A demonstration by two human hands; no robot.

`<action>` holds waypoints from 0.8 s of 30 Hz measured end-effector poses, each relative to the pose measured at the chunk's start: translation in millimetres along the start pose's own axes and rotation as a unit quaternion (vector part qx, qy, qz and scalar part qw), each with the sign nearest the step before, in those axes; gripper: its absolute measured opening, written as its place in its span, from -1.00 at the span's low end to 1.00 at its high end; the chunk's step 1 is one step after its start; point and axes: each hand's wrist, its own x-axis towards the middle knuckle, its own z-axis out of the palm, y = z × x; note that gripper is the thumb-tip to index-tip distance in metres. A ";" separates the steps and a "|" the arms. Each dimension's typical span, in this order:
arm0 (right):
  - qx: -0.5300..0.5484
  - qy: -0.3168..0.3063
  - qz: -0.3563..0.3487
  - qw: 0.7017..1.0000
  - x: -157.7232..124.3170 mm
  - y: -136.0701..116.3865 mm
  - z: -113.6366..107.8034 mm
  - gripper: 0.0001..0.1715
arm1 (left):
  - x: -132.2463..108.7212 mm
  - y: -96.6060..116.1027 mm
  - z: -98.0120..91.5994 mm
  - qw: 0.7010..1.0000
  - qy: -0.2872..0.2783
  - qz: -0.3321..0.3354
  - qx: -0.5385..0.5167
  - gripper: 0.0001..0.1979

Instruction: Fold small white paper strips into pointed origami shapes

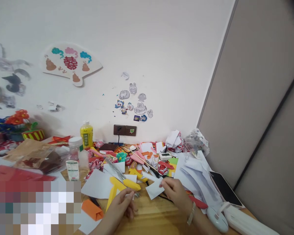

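My right hand (pixel 175 192) pinches a small piece of white paper (pixel 155 190) above the wooden table. A narrow white strip also reaches left from those fingertips; whether it belongs to the same piece I cannot tell. To its left, my left hand (pixel 124 204) is closed, thumb against the curled fingers, and anything between them is too small to make out. Just beyond it lie folded yellow paper strips (pixel 116 186) and a larger white sheet (pixel 98 184). An orange folded paper (pixel 91 210) rests left of my left wrist.
A heap of paper scraps (pixel 147 160) fills the table's back. Farther left stand a yellow bottle (pixel 87 135) and a clear jar (pixel 75 147). On the right are white sheets (pixel 193 173), a black-screened tablet (pixel 225 187) and a pale mouse (pixel 217 218). The lower left corner is pixelated.
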 end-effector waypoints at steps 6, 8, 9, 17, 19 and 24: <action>-0.142 -0.010 0.017 0.990 42.1 -16.5 19.9 -0.55 | -3.5 -2.5 4.8 1.000 -0.026 0.014 -0.006 -0.54; -0.189 -0.053 0.017 0.980 38.3 -20.8 25.1 -0.64 | -4.4 -3.6 6.3 0.999 -0.034 0.011 -0.004 -0.53; -0.205 -0.062 0.011 0.977 33.2 -22.2 26.6 -0.70 | -4.7 -3.9 6.6 0.999 -0.036 0.010 -0.004 -0.53; -0.311 -0.035 -0.061 0.948 -10.0 -10.9 35.8 -0.84 | -4.5 -3.5 6.4 0.999 -0.034 -0.002 -0.019 -0.54; -0.318 -0.018 -0.084 0.944 -12.3 -10.2 39.1 -0.89 | -6.8 -0.7 7.1 0.997 -0.043 -0.045 -0.055 -0.52; -0.232 0.046 -0.240 0.942 -20.0 -33.4 42.8 -0.84 | -24.7 13.2 12.7 0.956 -0.115 -0.152 -0.223 -0.54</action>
